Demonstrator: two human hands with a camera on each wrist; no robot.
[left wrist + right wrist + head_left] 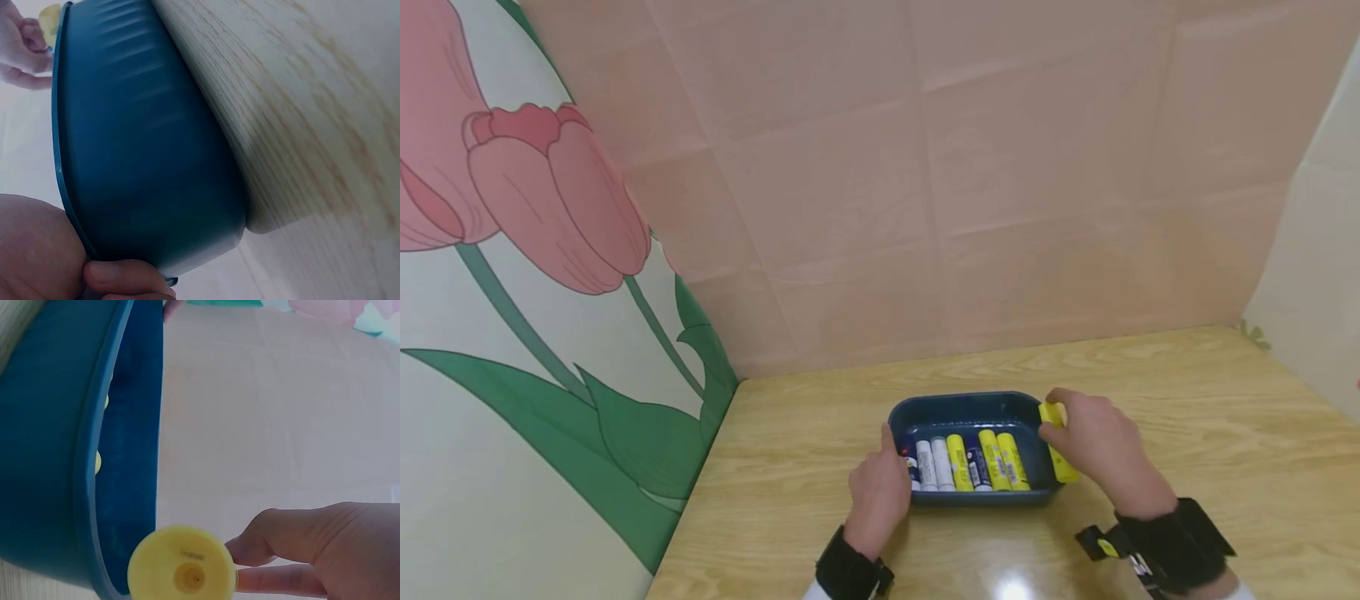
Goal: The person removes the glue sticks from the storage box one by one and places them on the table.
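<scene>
Yellow glue stick (1058, 442) in right hand's (1101, 450) closed grip beside blue tray (970, 407); left hand (880, 492) seemingly gripping its rim.

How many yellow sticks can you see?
4: three lie in the tray at and; the right hand holds one at the rim. More may be hidden.

I see a light wood-grain counter (1187, 433) running from the tulip-printed panel at its left edge to a pale wall at its right edge, with a pink tiled wall along the back edge. One thing sits directly on it: a dark blue tray (970, 406), roughly midway between the left and right edges and nearer the front edge than the back. From the left wrist view I see the tray's outer wall (144, 156) resting flat on the grain. A glare spot shows near the front edge.
</scene>
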